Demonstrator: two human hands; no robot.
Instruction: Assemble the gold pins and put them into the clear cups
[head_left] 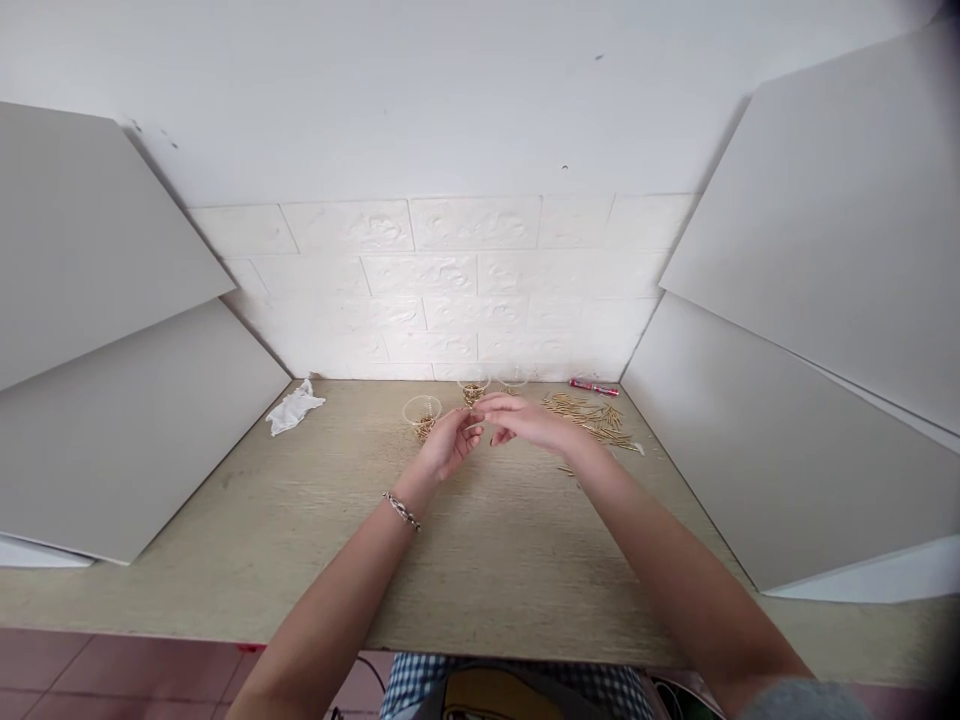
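Observation:
My left hand (448, 446) and my right hand (531, 420) meet above the middle of the table, fingertips close together. Both hands are closed in a pinch; whatever is between the fingers is too small or hidden to make out. Just left of my left hand stands a clear round cup (421, 409) with small gold pieces (424, 429) in it. Behind my fingers is a second clear cup (473, 384) with gold pieces, and a third clear cup (514, 377) beside it. Many thin gold pins (592, 418) lie spread to the right of my right hand.
A crumpled white tissue (295, 408) lies at the back left of the wooden table (495, 570). At the back right is a red tube or pen (594, 387). Grey panels (142, 430) lean on the left, with more panels (780, 440) on the right. A white brick-patterned wall (450, 275) closes the back.

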